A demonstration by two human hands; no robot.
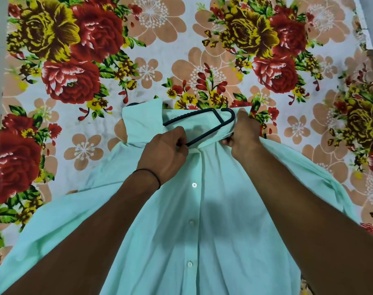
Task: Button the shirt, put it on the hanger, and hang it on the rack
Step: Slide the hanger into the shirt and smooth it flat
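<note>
The left hand (166, 153) pinches the hanger (202, 114), which lies inside the shirt (202, 220) at its collar (143, 124). The right hand (243, 135) grips the collar's right side.

mint shirt (202, 220) on floral sheet (138, 60), left hand (163, 155) gripping black hanger (202, 124), right hand (244, 135) pinching collar (143, 124)

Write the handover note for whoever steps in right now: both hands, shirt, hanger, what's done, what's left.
Left hand: fingers pinch the black hanger by its bar at the collar opening.
Right hand: grips the shirt by bunched collar fabric beside the hanger's hook.
Shirt: front up on the floral sheet, with the hanger partly inside the neck.
Done: the placket lies closed and three buttons show down it.
Left: seat the hanger in the shoulders, lift, then hang it on the rack, which is not in view.
</note>
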